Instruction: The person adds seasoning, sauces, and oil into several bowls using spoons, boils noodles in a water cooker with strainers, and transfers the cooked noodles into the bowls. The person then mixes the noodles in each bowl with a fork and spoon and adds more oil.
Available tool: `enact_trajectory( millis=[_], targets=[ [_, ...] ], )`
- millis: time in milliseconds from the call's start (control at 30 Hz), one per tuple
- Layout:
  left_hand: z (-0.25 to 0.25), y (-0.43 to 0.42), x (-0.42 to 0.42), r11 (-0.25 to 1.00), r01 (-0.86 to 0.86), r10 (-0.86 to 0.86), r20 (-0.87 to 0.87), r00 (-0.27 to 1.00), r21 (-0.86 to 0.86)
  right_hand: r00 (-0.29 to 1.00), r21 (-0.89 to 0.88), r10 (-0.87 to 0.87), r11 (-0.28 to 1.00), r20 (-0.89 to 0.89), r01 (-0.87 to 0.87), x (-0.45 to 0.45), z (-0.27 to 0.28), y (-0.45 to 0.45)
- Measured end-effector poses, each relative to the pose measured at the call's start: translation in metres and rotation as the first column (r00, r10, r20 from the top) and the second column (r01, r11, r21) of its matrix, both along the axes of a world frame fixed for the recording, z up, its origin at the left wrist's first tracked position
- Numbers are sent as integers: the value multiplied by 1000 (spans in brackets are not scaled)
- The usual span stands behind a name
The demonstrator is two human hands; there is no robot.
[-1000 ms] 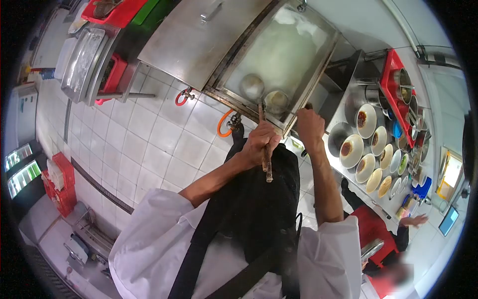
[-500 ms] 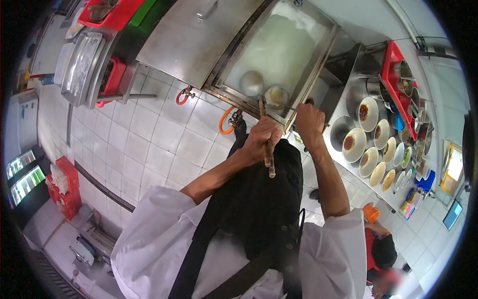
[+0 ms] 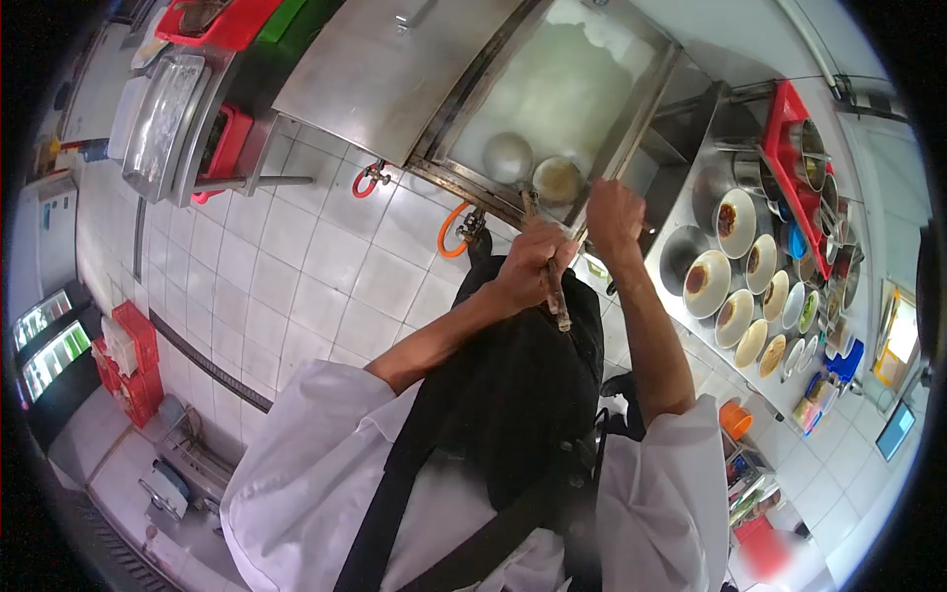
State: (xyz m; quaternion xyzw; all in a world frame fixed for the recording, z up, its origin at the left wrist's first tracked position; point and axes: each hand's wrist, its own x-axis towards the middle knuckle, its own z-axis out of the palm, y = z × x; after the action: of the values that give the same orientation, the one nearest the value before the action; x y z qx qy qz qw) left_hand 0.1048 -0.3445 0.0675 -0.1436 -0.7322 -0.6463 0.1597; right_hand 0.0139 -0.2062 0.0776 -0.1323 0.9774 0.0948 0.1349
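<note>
My left hand is closed around wooden handles at the front of the boiler. The handles lead up to two round noodle strainers lying in cloudy, foamy water. The left strainer looks pale, and the right strainer has something yellowish in it. Over the boiler's front right corner is my right hand, held as a fist with the knuckles up. What it grips is hidden by the fingers. The boiler has a metal rim and stands directly before me.
A steel cover adjoins the boiler on the left. Several bowls with sauces stand on the counter at right, below a red tray of pots. Orange hose and valves stick out under the boiler's front. A metal rack stands at left.
Both hands have shifted slightly right, and the handle ends swung right. A thin rod seen beside my right fist is now hidden. The person at lower right has mostly left view.
</note>
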Motion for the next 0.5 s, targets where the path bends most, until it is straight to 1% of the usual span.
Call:
enact_trajectory(
  millis=[67,100,133,167,200,267,300,333,400,433,500],
  targets=[
    [-6,8,-6,995,20,-12,-89,996,94,1000,-5,19,1000,-7,-19,-4,-8,3],
    [-9,10,-7,995,17,-9,-85,996,94,998,27,57,998,6,-57,-3,-8,12],
    [-8,11,-9,993,-53,63,-95,994,101,996,57,92,994,22,-93,-2,-4,13],
    [-5,12,-8,987,-118,130,-101,986,111,1000,35,-3,999,29,2,-9,5,14],
    [-3,11,-10,987,-118,129,-101,986,113,1000,37,-4,999,29,3,-15,1,11],
    [0,7,-11,996,-9,16,-80,997,90,999,80,25,996,35,-28,-20,-10,5],
    [-1,6,-12,996,-8,15,-80,997,91,991,73,131,989,4,-131,-16,-19,5],
    [-3,4,-15,998,2,3,-82,997,62,992,73,130,989,2,-130,-18,-13,7],
    [-6,3,-12,999,3,-1,-68,998,33,1000,15,15,1000,4,-16,-19,0,11],
    [-8,5,-14,998,15,-9,-95,995,66,1000,15,22,1000,6,-22,-18,-6,9],
    [-11,9,-17,995,27,-14,-124,992,99,994,0,111,994,-7,-111,-14,-20,4]
  ],
)
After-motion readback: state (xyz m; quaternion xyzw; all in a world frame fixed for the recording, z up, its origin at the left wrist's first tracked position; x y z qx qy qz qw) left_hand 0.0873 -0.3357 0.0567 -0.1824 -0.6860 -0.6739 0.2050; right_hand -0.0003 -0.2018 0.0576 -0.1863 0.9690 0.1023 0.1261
